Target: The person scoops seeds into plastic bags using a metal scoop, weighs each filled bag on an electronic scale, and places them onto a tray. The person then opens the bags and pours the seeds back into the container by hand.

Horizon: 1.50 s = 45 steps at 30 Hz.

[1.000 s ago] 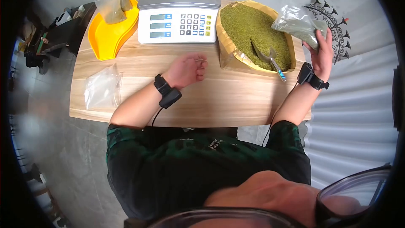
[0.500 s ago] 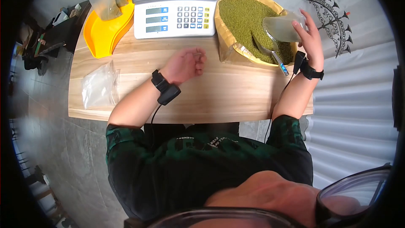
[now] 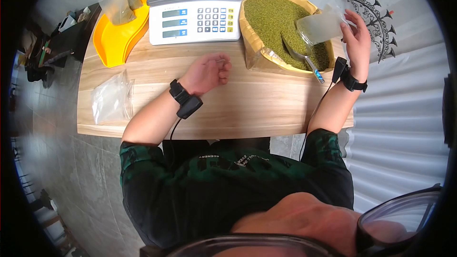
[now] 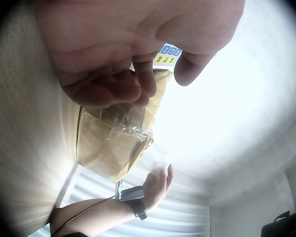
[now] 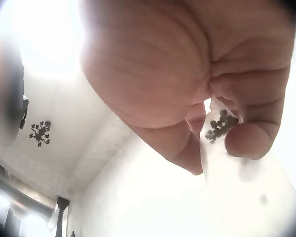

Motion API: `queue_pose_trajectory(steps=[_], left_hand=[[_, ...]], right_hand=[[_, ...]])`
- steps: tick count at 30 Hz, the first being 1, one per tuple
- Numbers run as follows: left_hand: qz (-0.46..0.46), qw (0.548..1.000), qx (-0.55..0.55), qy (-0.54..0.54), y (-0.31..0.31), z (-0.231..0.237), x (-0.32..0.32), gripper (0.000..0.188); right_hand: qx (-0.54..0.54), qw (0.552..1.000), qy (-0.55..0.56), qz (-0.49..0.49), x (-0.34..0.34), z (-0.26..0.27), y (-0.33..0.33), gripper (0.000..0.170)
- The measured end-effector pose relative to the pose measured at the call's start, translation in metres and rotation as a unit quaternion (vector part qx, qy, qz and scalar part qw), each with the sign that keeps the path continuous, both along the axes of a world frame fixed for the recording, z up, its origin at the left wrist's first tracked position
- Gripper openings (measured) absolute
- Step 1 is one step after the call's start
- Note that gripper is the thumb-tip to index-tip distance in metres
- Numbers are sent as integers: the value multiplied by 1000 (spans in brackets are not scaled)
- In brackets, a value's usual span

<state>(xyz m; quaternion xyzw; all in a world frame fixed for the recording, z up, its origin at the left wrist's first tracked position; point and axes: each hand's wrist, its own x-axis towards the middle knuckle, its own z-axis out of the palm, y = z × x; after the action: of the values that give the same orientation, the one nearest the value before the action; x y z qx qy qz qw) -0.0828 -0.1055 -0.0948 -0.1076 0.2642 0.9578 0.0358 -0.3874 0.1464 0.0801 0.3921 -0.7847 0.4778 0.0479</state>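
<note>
My right hand [image 3: 358,38] pinches a clear plastic bag [image 3: 320,27] at one end and holds it tipped over the right side of an open paper sack [image 3: 259,53]. Small green beans, like mung beans [image 3: 271,16], fill the sack. In the right wrist view, a few beans [image 5: 221,126] show in the bag's corner between thumb and fingers; the rest of the bag looks pale. A metal scoop [image 3: 304,57] lies in the beans, handle over the sack's front edge. My left hand [image 3: 207,74] rests on the table before the scale, fingers loosely curled around nothing.
A weighing scale [image 3: 195,24] stands left of the sack. Further left, a yellow tray [image 3: 112,43] carries a plastic bag [image 3: 116,7] with something greenish inside. Flat clear bags [image 3: 112,97] lie on the table's left. A white curtain [image 3: 395,128] hangs at right.
The bag in my right hand, which bulged with green contents, has tipped leftward over the sack and now looks almost emptied. My left hand has hardly moved.
</note>
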Motion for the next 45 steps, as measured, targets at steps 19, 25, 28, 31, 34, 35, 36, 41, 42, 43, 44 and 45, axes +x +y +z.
queue_pose_trajectory(steps=[19,25,28,31,34,35,36,41,42,43,44,45], left_hand=[[6,1000,10,-6,0,0,1,21],[8,1000,10,-12,1,0,1,21],[6,1000,12,-7,0,0,1,21],[4,1000,12,-6,1,1,1,21],[6,1000,5,-5,1,1,2,21],[7,1000,1,-3,1,1,2,21],[8,1000,2,-2,1,1,2,21],[8,1000,-10,0,2,3,2,22],[8,1000,-10,0,2,3,2,22],[9,1000,-12,-1,2,3,2,22],[10,1000,-13,-3,3,4,2,22],[9,1000,-13,-4,3,2,2,22]], right_hand=[[-24,996,69,46,17,8,3,52],[-25,995,94,4,9,7,0,48],[-23,995,91,-23,5,5,-2,43],[-91,993,70,7,-10,-3,-2,32],[-130,988,70,-32,-9,-2,-3,23],[-165,984,58,-28,-6,0,-1,20],[-199,979,45,-23,-3,2,0,18],[-249,967,50,-15,6,7,3,15],[-267,962,54,-19,8,8,3,13],[-268,962,54,-19,11,9,0,13],[-311,948,70,-17,15,10,-2,12],[-354,931,85,-16,18,12,-2,11]])
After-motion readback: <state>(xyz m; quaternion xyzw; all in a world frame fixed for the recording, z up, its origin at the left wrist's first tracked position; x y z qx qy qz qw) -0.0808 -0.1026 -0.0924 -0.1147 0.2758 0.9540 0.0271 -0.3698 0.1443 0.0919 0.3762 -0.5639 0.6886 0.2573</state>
